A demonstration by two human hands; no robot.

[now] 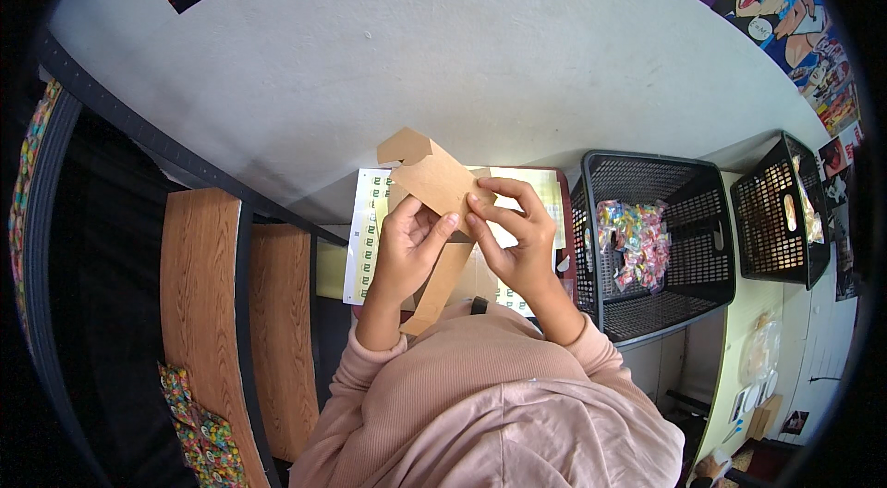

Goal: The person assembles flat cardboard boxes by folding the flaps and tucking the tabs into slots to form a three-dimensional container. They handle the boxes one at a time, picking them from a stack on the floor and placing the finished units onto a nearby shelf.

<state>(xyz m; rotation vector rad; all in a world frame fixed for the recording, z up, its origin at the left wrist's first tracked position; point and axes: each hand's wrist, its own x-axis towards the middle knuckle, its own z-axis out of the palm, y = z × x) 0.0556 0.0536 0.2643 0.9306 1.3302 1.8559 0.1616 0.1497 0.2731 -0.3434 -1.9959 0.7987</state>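
Note:
A brown cardboard box (432,176), partly folded, is held up in front of me, tilted, with a flap sticking out at its upper left. My left hand (412,234) grips its lower left side, thumb pressed on the near edge. At the lower right edge my right hand (514,227) pinches the cardboard between thumb and fingers. Below the hands lies another brown cardboard piece (442,280), long and narrow; whether it joins the held box I cannot tell. Under everything are white sheets (368,227) with rows of green printed marks.
To the right stands a black plastic crate (661,314) holding small colourful wrapped packets (636,243), with a second black crate (774,243) beyond. Wood-grain shelves (201,275) are on the left, with colourful bags (205,437) below. A white wall (416,44) rises behind the work surface.

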